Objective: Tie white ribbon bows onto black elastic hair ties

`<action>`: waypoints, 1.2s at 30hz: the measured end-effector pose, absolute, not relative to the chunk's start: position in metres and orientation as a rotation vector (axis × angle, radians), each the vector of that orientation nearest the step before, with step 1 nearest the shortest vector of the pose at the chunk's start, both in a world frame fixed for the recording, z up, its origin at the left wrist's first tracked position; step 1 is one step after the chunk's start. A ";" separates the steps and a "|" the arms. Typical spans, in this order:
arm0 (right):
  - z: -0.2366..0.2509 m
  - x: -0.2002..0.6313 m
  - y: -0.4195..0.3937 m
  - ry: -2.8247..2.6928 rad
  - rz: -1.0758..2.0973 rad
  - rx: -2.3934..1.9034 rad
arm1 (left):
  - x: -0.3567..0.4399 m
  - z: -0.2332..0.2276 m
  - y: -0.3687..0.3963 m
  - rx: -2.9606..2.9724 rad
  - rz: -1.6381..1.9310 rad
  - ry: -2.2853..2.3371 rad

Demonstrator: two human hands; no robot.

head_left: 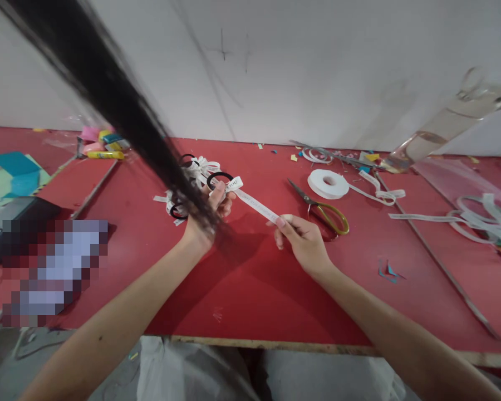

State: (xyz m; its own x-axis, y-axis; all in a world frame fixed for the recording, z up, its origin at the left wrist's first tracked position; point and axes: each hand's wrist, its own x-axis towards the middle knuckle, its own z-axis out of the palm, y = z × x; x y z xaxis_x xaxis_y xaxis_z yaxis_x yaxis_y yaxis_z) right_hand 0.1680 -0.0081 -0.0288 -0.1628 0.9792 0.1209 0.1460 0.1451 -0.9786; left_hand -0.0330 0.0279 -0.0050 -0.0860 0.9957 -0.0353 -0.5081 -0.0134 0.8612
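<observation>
While a black elastic hair ring [219, 178] is pinched in the left hand [209, 217], a printed white paper strip [256, 205] is gripped by the right hand [303, 239]. Yellow-handled metal scissors [323, 210] lie near on the red surface [242, 278].

A craft workshop: red worktable [242, 289] strewn with ribbon roll [328, 184], scissors [323, 210].

My arms are bare from the bottom edge of the view up to the wrists, with no sleeve showing on either one. My left hand [206, 214] and my right hand [303, 239] are bare too: I see no glove, ring, watch or bracelet. The nail on my right thumb is short and unpainted. A long strand of my dark hair [108, 83] hangs blurred across the upper left.
</observation>
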 end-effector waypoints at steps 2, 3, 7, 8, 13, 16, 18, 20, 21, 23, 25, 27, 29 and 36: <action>-0.033 0.171 -0.007 -1.446 1.103 -1.149 | -0.035 -0.005 0.031 0.749 1.506 0.882; -0.036 0.173 -0.007 -1.402 1.083 -1.137 | -0.036 -0.005 0.032 0.768 1.514 0.883; -0.045 0.179 -0.005 -1.207 1.006 -0.993 | -0.035 -0.006 0.032 0.865 1.478 0.879; -0.046 0.180 -0.005 -1.192 0.987 -0.975 | -0.034 -0.007 0.031 0.870 1.470 0.877; -0.047 0.182 -0.011 -1.373 0.900 -0.997 | -0.033 -0.010 0.030 0.907 1.508 0.903; -0.045 0.180 -0.018 -1.575 0.874 -0.922 | -0.035 -0.012 0.034 0.895 1.592 0.918; -0.043 0.179 -0.022 -1.649 0.872 -0.864 | -0.036 -0.014 0.036 0.888 1.614 0.917; -0.043 0.179 -0.024 -1.671 0.857 -0.832 | -0.036 -0.015 0.036 0.892 1.610 0.927; -0.044 0.180 -0.024 -1.667 0.844 -0.830 | -0.036 -0.016 0.035 0.891 1.608 0.934; -0.045 0.181 -0.024 -1.621 0.811 -0.858 | -0.034 -0.015 0.033 0.879 1.606 0.955; -0.047 0.183 -0.023 -1.545 0.781 -0.905 | -0.033 -0.015 0.032 0.853 1.591 0.969; -0.048 0.183 -0.021 -1.484 0.754 -0.964 | -0.032 -0.014 0.031 0.782 1.584 0.969; -0.046 0.182 -0.019 -1.467 0.735 -1.023 | -0.032 -0.013 0.032 0.687 1.595 0.951; -0.032 0.176 -0.016 -1.680 0.637 -1.092 | -0.041 -0.008 0.035 0.628 1.746 0.903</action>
State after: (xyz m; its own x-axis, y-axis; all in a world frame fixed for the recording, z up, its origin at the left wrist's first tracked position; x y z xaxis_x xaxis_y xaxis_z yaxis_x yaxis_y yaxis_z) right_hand 0.1756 -0.0159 -0.0319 -0.1006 0.8867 0.4513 0.3645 0.4549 -0.8126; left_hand -0.0407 0.0349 -0.0085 -0.3371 0.9415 -0.0061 -0.5490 -0.1912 0.8137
